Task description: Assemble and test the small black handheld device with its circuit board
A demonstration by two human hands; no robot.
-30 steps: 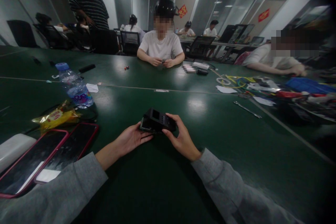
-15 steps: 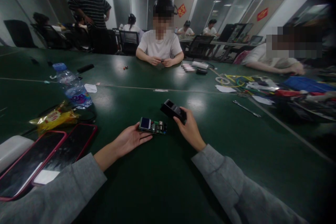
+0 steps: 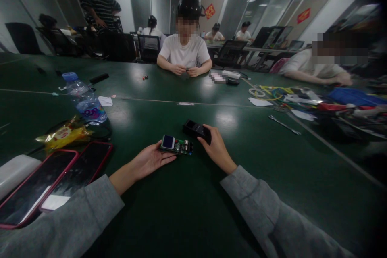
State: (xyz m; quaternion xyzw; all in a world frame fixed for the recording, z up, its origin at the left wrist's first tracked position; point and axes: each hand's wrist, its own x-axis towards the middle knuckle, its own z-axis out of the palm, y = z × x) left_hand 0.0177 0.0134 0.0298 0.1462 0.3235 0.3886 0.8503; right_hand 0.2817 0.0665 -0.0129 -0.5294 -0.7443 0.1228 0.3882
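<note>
A green circuit board (image 3: 181, 146) with a small dark square screen lies at the fingers of my left hand (image 3: 149, 160). That hand is palm up, its thumb on the board's left end and its fingers underneath. Just beyond and to the right, my right hand (image 3: 216, 143) grips a black plastic case cover (image 3: 196, 129) by its right end, thumb on the near side. The cover has a window cut-out and a row of small holes. Board and cover are apart, and the cover is low over the green table (image 3: 169, 209).
Two red-edged phones (image 3: 81, 171) and a white case (image 3: 18, 173) lie at left, near a yellow packet (image 3: 65, 135) and a water bottle (image 3: 87, 100). A wrench (image 3: 284, 125) and tangled cables (image 3: 281, 92) are at right. A person in white (image 3: 185, 54) sits opposite.
My right hand has lifted the black cover off the circuit board and moved it away to the right, then lowered it slightly. My left hand has stayed in place with the board.
</note>
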